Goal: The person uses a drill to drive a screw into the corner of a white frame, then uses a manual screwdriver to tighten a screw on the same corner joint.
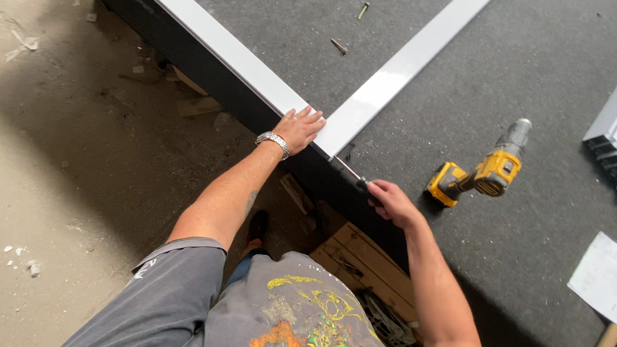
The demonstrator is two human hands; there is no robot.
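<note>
Left hand (299, 128) is being pressed flat, fingers spread, on the long white metal profile (209, 34) at the dark felt-covered worktop's (554, 91) front edge; right hand (389, 201) is being closed around a slim black-handled screwdriver (353, 174) at the joint.

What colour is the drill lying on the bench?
Yellow and black with a grey chuck; the drill shows best in the head view.

A grey short-sleeved T-shirt (236, 316) carries a yellow, orange and green printed design (310, 330) across its front. A silver metal link bracelet (274, 142) circles the left wrist. A small dark tattoo (250, 202) marks the left forearm.
</note>
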